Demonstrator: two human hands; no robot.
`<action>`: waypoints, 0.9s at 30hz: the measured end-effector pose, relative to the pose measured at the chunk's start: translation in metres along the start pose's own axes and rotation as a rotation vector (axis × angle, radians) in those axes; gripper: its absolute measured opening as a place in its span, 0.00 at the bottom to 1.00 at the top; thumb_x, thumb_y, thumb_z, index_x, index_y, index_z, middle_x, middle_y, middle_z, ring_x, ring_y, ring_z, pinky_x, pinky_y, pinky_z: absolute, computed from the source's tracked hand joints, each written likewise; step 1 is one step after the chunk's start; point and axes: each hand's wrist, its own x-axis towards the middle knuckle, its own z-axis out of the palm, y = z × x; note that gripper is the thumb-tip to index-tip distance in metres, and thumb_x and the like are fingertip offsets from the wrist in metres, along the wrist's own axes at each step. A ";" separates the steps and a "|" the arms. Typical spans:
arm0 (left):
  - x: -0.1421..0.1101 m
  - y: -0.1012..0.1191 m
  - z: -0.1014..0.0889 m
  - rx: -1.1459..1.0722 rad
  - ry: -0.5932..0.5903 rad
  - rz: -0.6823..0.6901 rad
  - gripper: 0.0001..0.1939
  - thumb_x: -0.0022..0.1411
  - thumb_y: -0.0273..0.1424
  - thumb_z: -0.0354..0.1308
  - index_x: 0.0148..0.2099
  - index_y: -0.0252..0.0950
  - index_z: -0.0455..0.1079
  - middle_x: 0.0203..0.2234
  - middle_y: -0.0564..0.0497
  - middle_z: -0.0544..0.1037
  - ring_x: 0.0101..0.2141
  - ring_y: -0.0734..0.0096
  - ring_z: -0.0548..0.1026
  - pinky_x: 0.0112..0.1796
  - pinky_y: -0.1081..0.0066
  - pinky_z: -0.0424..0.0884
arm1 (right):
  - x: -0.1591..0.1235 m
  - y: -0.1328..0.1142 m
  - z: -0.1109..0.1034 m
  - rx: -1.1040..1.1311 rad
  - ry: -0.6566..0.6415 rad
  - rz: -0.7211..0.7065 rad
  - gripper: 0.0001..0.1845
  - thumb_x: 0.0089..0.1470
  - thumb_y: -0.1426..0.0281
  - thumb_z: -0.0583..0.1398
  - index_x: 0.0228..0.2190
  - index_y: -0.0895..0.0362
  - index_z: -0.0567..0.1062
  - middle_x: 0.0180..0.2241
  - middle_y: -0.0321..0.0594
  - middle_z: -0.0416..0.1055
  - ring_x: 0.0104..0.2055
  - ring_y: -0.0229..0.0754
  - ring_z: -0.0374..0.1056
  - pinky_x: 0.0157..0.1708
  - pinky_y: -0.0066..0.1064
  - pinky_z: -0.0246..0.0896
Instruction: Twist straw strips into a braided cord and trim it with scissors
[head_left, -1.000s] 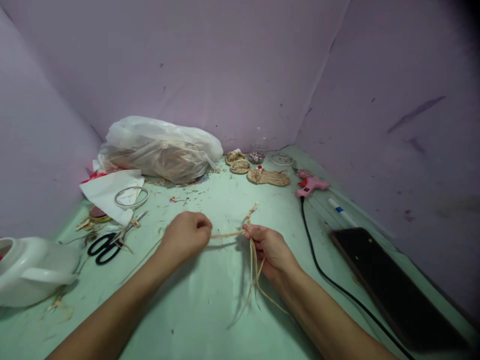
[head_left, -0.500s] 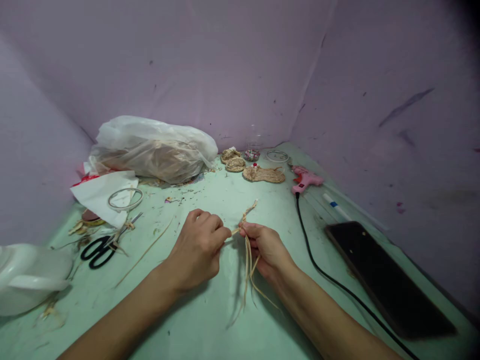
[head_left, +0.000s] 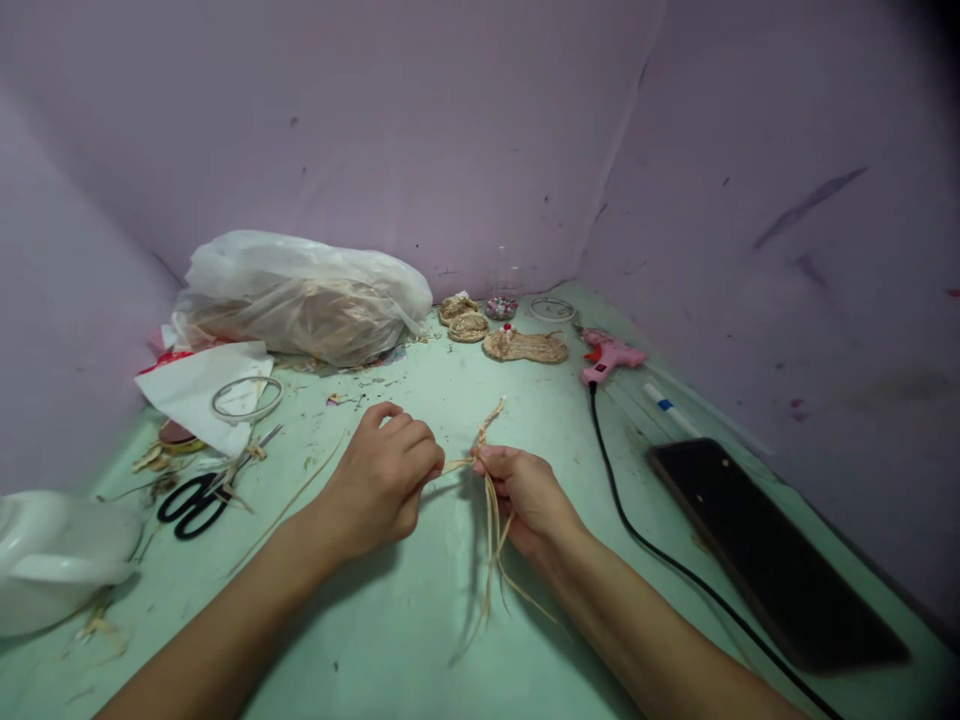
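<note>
My right hand (head_left: pixel 531 490) pinches a short braid (head_left: pixel 489 422) of straw-coloured fibre, whose plaited end points up and away from me. Below those fingers, several loose fibre strands (head_left: pixel 493 560) hang toward the table. Another fibre strand (head_left: pixel 455 466) runs sideways from the braid, stretched between both hands. My left hand (head_left: pixel 390 475) is closed, thumb and fingertips pinching that strand's far end. The tips of the left fingers are partly hidden.
Scissors (head_left: pixel 196 500), a white ring (head_left: pixel 246 398) on paper and a white plastic jug (head_left: pixel 60 560) lie left. Behind are a plastic bag (head_left: pixel 307 300), a woven sole shape (head_left: pixel 525 347) and beads (head_left: pixel 501 308). A pink glue gun (head_left: pixel 611 355), its cord and a phone (head_left: pixel 780 555) lie right.
My left hand has drawn a little to the left, away from the right hand, and more of the strand shows between them. My right hand keeps its pinch on the braid.
</note>
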 end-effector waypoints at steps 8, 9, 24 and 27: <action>0.003 0.002 -0.026 -0.092 -0.393 -0.013 0.08 0.48 0.18 0.46 0.26 0.35 0.62 0.23 0.52 0.67 0.28 0.71 0.64 0.40 0.66 0.58 | 0.003 0.001 -0.001 -0.034 0.022 -0.027 0.06 0.35 0.82 0.55 0.15 0.62 0.68 0.13 0.33 0.60 0.14 0.28 0.53 0.14 0.22 0.44; 0.000 0.001 -0.031 -0.097 -0.438 -0.029 0.08 0.49 0.19 0.46 0.26 0.35 0.62 0.22 0.52 0.67 0.27 0.71 0.64 0.38 0.67 0.58 | 0.004 0.000 -0.002 -0.032 0.039 -0.036 0.05 0.36 0.81 0.55 0.16 0.62 0.68 0.13 0.32 0.60 0.14 0.28 0.53 0.14 0.22 0.45; 0.008 0.015 0.001 -1.225 -0.223 -0.904 0.12 0.49 0.36 0.55 0.28 0.31 0.69 0.19 0.50 0.72 0.23 0.71 0.70 0.28 0.71 0.65 | -0.006 0.017 0.004 -0.226 -0.324 -0.038 0.11 0.40 0.69 0.61 0.15 0.60 0.66 0.11 0.33 0.63 0.12 0.28 0.51 0.14 0.22 0.40; 0.005 0.017 0.011 -1.593 -0.266 -1.017 0.12 0.49 0.35 0.58 0.23 0.30 0.67 0.13 0.53 0.67 0.16 0.78 0.65 0.24 0.73 0.66 | -0.005 0.015 0.003 -0.219 -0.359 -0.027 0.10 0.40 0.68 0.61 0.16 0.60 0.66 0.11 0.35 0.65 0.13 0.30 0.56 0.14 0.23 0.42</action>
